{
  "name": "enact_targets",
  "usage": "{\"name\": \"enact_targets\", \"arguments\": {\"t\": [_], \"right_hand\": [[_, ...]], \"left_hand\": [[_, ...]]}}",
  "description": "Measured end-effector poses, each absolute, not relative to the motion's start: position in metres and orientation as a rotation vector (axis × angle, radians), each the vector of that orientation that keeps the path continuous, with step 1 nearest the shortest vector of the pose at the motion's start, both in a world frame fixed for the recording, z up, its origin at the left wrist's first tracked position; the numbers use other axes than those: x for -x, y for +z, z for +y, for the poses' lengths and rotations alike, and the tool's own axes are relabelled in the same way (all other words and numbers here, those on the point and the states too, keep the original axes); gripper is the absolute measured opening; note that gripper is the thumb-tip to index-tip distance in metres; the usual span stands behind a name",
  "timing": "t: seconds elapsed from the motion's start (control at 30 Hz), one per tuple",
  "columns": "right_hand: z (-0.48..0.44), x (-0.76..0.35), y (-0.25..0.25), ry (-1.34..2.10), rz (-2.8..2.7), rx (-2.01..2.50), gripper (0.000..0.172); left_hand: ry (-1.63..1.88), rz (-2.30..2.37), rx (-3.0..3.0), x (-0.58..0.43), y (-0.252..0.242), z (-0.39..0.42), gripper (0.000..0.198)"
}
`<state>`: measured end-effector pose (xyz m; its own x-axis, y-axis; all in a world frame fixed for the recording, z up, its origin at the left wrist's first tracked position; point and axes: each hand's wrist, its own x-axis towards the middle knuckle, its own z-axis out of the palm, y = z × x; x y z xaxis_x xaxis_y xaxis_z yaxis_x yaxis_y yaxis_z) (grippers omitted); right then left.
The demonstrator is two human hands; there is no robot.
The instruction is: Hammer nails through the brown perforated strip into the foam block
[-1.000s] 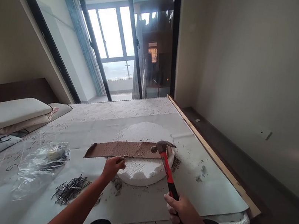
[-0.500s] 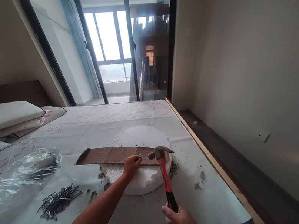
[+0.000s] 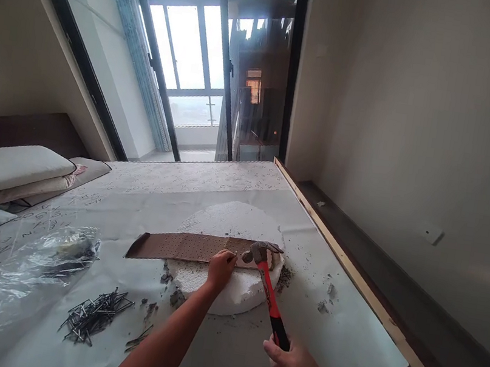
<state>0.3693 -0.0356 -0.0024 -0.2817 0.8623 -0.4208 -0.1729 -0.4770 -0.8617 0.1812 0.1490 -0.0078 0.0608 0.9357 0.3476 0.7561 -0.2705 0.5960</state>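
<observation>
My right hand [image 3: 298, 366] is wrapped round the black grip of a claw hammer [image 3: 273, 295] with a red shaft. The hammer's metal head hangs over the right part of a brown strip [image 3: 189, 247] dotted with small holes, just right of my left fingers. My left hand [image 3: 222, 268] is closed in a pinch at the strip's near edge, on what looks like a small nail [image 3: 236, 256], mostly hidden by the fingers. Beneath the strip lies a round white foam slab [image 3: 233, 215], its surface crumbly and its near edge worn.
A pile of nails [image 3: 97, 312] lies left of my forearm, beside a clear plastic bag [image 3: 48, 270]. Grey crumbs [image 3: 327, 294] are scattered around the foam on the pale sheet [image 3: 341, 339]. Folded bedding [image 3: 12, 170] sits far left; a wooden edge [image 3: 350, 279] runs along the right.
My left hand has shifted slightly right along the strip, closer to the hammer head. The hammer stays raised in nearly the same place. My view has tilted a little downward.
</observation>
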Motion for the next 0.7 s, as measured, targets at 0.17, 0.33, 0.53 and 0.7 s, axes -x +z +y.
{"name": "enact_targets", "arguments": {"t": [0.17,0.33,0.53,0.7], "right_hand": [[-0.038,-0.367,-0.003,1.804,-0.986,1.283,0.058],[-0.034,-0.368,0.001,1.763,-1.056,1.422,0.059],[-0.012,-0.377,0.052,1.721,-1.21,1.536,0.05],[0.007,-0.374,0.067,1.64,-1.32,1.672,0.038]], "left_hand": [[1.014,1.721,-2.079,-0.181,-0.011,0.146,0.019],[0.998,1.707,-2.028,-0.179,-0.012,0.141,0.017],[1.038,1.689,-2.013,-0.178,-0.015,0.136,0.017],[1.013,1.714,-1.998,-0.178,-0.017,0.137,0.018]]}}
